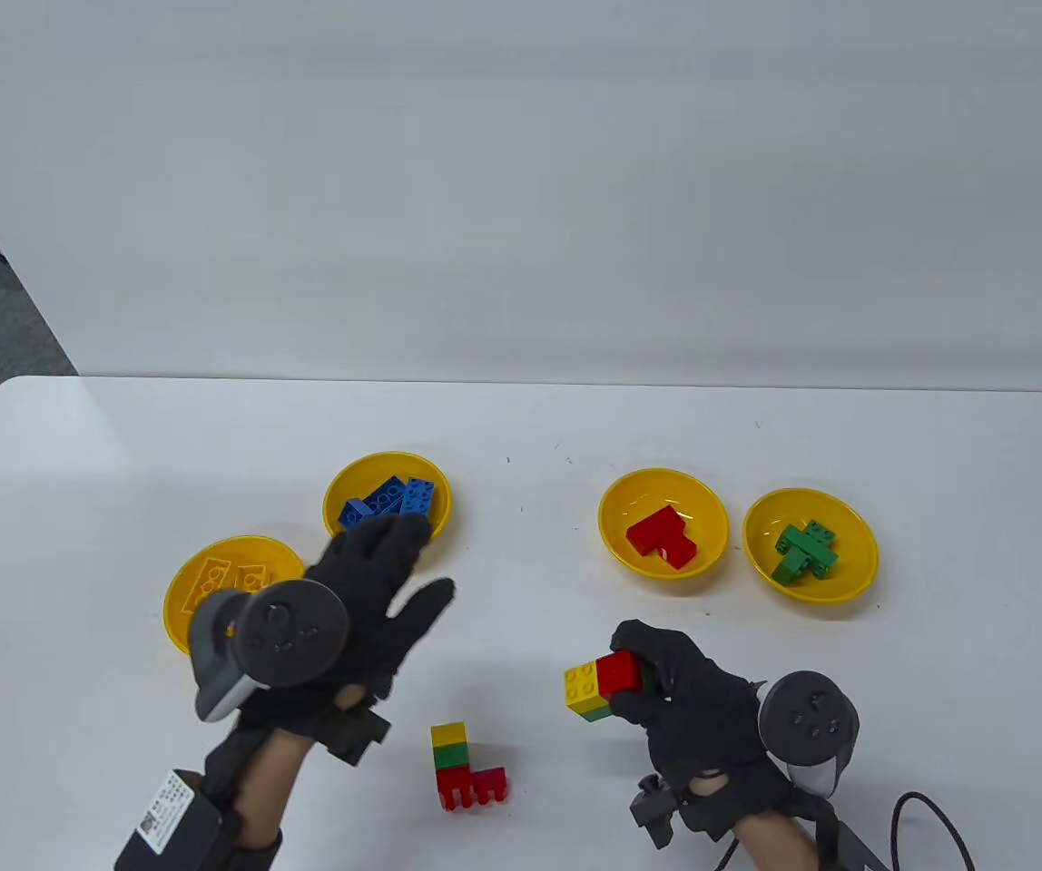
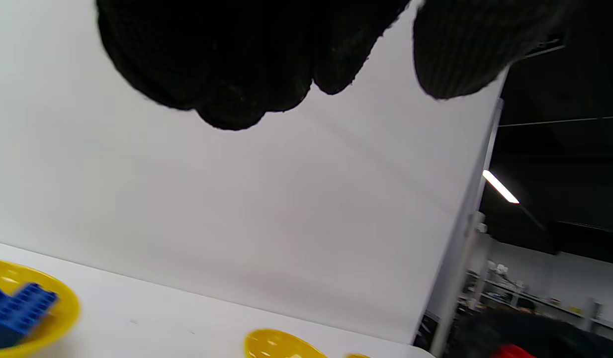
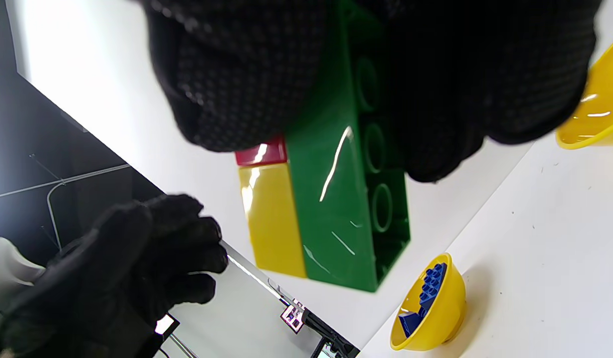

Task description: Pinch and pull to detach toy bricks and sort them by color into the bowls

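Near the table's front edge, right hand (image 1: 693, 699) grips a brick cluster (image 1: 603, 687): yellow, red and green pieces joined, lifted off the table (image 1: 521, 426). Left hand (image 1: 367, 590) hovers apart from it, fingers straight, holding nothing, over the gap between two bowls. A second stack (image 1: 466, 767) lies between the hands. Blue bowl (image 1: 387, 501) holds blue bricks, red bowl (image 1: 663, 533) red, green bowl (image 1: 810, 544) green; yellow bowl (image 1: 212, 581) probably yellow ones, partly hidden.
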`<state>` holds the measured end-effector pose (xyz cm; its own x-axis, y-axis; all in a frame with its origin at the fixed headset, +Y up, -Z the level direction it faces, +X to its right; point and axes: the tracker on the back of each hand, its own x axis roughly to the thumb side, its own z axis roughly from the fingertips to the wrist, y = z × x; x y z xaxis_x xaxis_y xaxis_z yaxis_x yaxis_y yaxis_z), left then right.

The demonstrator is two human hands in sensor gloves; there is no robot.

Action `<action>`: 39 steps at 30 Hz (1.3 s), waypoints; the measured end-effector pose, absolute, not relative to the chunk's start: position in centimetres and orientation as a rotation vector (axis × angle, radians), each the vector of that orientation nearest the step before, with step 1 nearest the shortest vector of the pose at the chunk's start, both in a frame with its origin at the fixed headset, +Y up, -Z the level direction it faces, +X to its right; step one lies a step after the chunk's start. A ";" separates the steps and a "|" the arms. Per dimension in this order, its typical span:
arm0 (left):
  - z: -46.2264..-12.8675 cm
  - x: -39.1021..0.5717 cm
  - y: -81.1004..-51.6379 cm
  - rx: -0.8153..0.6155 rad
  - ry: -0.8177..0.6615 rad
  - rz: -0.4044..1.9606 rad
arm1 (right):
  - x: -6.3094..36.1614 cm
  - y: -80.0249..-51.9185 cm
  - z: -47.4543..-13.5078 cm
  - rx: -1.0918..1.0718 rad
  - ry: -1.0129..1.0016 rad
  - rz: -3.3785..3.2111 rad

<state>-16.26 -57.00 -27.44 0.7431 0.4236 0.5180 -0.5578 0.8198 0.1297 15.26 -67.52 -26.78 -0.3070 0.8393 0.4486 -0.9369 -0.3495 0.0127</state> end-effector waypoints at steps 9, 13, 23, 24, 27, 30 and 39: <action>-26.7 -9.2 -65.7 0.011 -0.652 0.526 | 14.2 -67.8 -26.2 0.508 -0.287 1.885; -27.3 -9.6 -67.5 -0.036 -0.647 0.762 | 13.5 -68.0 -25.8 0.527 -0.268 1.901; -27.5 -11.4 -67.7 -0.155 -0.690 0.999 | 12.6 -68.2 -25.5 0.492 -0.180 1.778; -27.6 -11.4 -67.8 -0.160 -0.694 1.008 | 12.6 -68.2 -25.5 0.487 -0.180 1.777; -28.3 -12.1 -68.4 -0.291 -0.731 1.200 | 13.3 -68.5 -25.8 0.464 -0.139 1.708; -28.5 -12.5 -68.2 -0.279 -0.692 1.197 | 13.2 -68.8 -25.9 0.428 -0.108 1.646; -29.6 -20.9 -59.4 0.155 -0.416 0.846 | 14.1 -68.0 -25.7 0.462 -0.190 1.684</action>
<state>-20.90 -59.44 -29.61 0.5881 0.6934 0.4163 -0.7531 0.6572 -0.0307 14.07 -67.98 -25.65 -0.1025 0.9087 0.4047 -0.9760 -0.1705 0.1356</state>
